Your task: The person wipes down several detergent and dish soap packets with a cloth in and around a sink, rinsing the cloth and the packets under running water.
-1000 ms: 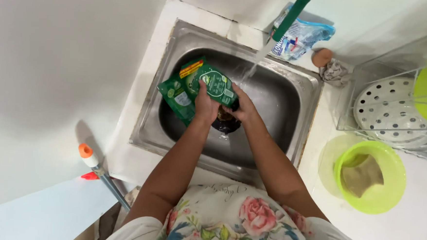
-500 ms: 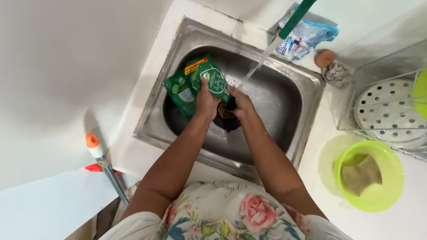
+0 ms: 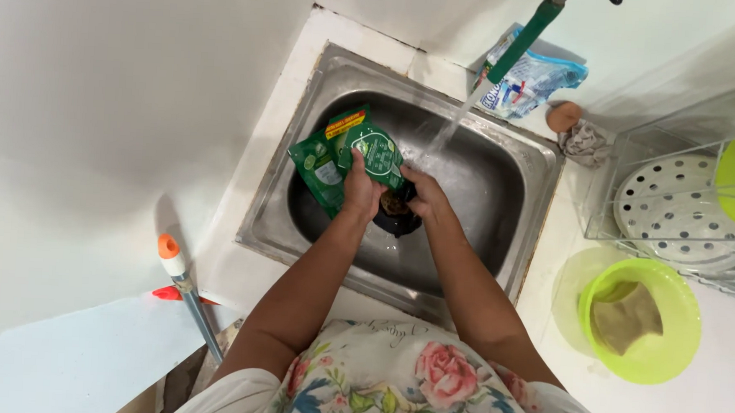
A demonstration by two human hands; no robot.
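1. Two bare hands worked low inside a steel sink (image 3: 503, 184) set into a white worktop (image 3: 281, 101), both forearms reaching in from the near edge.
2. The left hand (image 3: 360, 185) had its grip closed around a green soap pouch (image 3: 345, 155), fingers wrapped over the pouch's lower part, with the pouch tilted and its top pointing to the far left over the basin.
3. The right hand (image 3: 422, 197) was curled around a small dark round object (image 3: 396, 216) just beside the left hand; its grip looked closed on it, though the object was mostly hidden and its kind could not be told.
4. A stream of water (image 3: 447, 131) fell from a green tap spout (image 3: 523, 30) at the far side and landed in the basin just beyond the hands.
5. Behind the sink, on the far rim, lay a blue and white plastic bag (image 3: 533, 77), with a small brown round item (image 3: 563, 116) and a crumpled grey cloth (image 3: 585, 142) just to its right.
6. To the right stood a wire rack (image 3: 681, 139) holding a white perforated plate (image 3: 665, 205).
7. Near the rack, on the right, sat a lime-green bowl (image 3: 670, 356) with a brownish cloth inside.
8. At the left, well apart from the sink, a metal handle with an orange and white tip (image 3: 170, 255) leaned by the wall.
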